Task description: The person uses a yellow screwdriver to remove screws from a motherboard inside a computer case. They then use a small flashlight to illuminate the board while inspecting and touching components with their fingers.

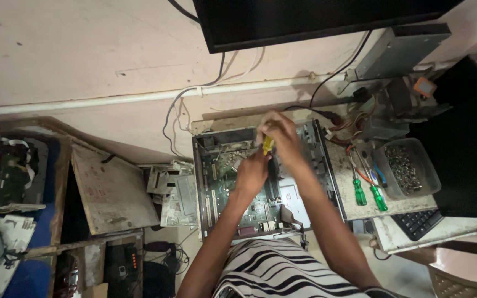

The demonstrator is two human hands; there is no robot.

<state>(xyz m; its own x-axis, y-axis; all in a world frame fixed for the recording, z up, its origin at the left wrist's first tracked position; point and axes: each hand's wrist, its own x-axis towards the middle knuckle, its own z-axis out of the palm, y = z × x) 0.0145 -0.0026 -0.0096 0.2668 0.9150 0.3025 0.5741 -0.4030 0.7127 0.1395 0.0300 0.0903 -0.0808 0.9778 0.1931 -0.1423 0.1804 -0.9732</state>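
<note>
Hands: both are over the open computer case [205, 165]; the right hand [279, 134] is closed around the yellow handle of a screwdriver [268, 145], while the left hand [251, 174] rests just below it on the board, fingers curled; whether it grips anything I cannot tell.
Screwdriver: upright, tip pointing down into the case near the 12 o'clock end of the green circuit board [222, 190].
Step in hand: judging by the grip, a screw on the board or its fittings is being turned.
Next move calls for: by my reckoning, a steady downward press and a straight shaft, with the left hand bracing the part.
Head view, surroundings: at 3 o'clock two green-handled screwdrivers [369, 194] lie on the worktop [354, 165], just beside a clear tub of screws [407, 168]; a keyboard [418, 222] sits at 4 o'clock.
Further round: a dark monitor [305, 19] hangs at 12 o'clock, loose cables [354, 124] trail at 2 o'clock, and a wooden board [111, 190] lies at 9 o'clock.
In the way: the person's own forearms hide much of the case's middle, and the cables crowd its far right corner.
</note>
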